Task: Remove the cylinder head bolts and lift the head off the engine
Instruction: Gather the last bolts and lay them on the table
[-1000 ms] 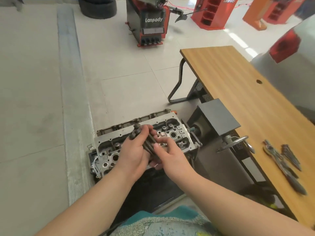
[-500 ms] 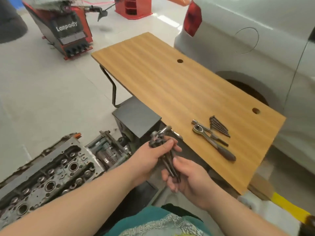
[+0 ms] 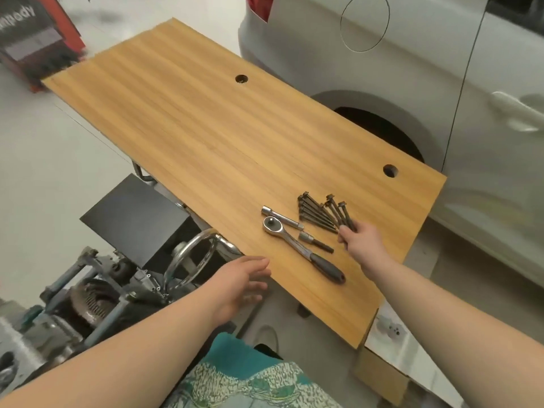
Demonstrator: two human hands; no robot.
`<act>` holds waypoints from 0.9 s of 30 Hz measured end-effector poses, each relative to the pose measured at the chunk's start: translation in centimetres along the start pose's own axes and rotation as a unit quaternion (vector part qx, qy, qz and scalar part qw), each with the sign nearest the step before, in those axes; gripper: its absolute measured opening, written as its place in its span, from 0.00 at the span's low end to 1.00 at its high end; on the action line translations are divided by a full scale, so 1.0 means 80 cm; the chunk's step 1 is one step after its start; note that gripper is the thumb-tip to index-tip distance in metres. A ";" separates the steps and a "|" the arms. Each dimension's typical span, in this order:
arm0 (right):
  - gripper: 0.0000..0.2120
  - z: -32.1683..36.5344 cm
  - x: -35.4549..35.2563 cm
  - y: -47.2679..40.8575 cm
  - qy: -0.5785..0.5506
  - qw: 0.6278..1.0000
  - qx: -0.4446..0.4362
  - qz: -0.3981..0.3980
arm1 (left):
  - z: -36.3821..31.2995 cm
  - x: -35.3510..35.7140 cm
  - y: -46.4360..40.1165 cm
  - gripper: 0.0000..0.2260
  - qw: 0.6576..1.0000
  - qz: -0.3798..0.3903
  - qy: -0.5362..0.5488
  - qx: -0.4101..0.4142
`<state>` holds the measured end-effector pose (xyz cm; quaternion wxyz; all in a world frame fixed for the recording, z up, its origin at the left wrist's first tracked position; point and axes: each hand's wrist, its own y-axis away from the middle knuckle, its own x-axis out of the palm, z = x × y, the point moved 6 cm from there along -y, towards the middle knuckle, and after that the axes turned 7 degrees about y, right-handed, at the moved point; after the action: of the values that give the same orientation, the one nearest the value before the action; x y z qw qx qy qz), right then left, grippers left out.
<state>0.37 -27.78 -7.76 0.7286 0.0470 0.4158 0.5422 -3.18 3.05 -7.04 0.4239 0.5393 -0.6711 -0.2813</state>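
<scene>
Hands [image 3: 361,242] over wooden table [image 3: 206,119]

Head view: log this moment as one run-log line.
right hand: setting bolts beside bolt pile | left hand: open, empty | ratchet: idle on table | phase: bolts out

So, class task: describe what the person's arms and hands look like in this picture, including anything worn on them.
Both forearms are bare, with no sleeves showing. The left hand and right hand wear no gloves, and no rings, watch or bracelet can be seen. The fingers are bare too. No markings show on either arm.
</scene>
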 end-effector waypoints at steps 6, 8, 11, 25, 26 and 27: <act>0.17 -0.013 -0.011 -0.116 0.116 0.988 0.003 -0.107 | -0.016 0.032 -0.037 0.14 0.989 -0.056 0.135 -0.037; 0.16 -0.013 0.002 -0.131 0.162 0.982 -0.016 -0.099 | -0.009 0.044 -0.050 0.12 0.982 -0.055 0.170 -0.061; 0.18 -0.011 0.024 -0.137 0.289 0.951 -0.089 -0.069 | 0.003 0.064 -0.066 0.14 0.979 -0.052 0.180 -0.086; 0.26 -0.014 0.063 -0.113 0.405 0.881 -0.245 -0.009 | 0.008 0.121 -0.123 0.31 0.972 -0.047 0.218 -0.077; 0.25 -0.017 0.065 -0.108 0.400 0.882 -0.249 -0.007 | 0.010 0.122 -0.125 0.31 0.971 -0.047 0.220 -0.075; 0.25 -0.019 0.066 -0.105 0.394 0.885 -0.250 -0.004 | 0.011 0.123 -0.127 0.31 0.971 -0.047 0.224 -0.072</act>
<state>6.03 -27.39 -16.08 0.4951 -0.3557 0.5194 0.5989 0.42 -9.15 -13.35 0.5874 0.5874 -0.5109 -0.2211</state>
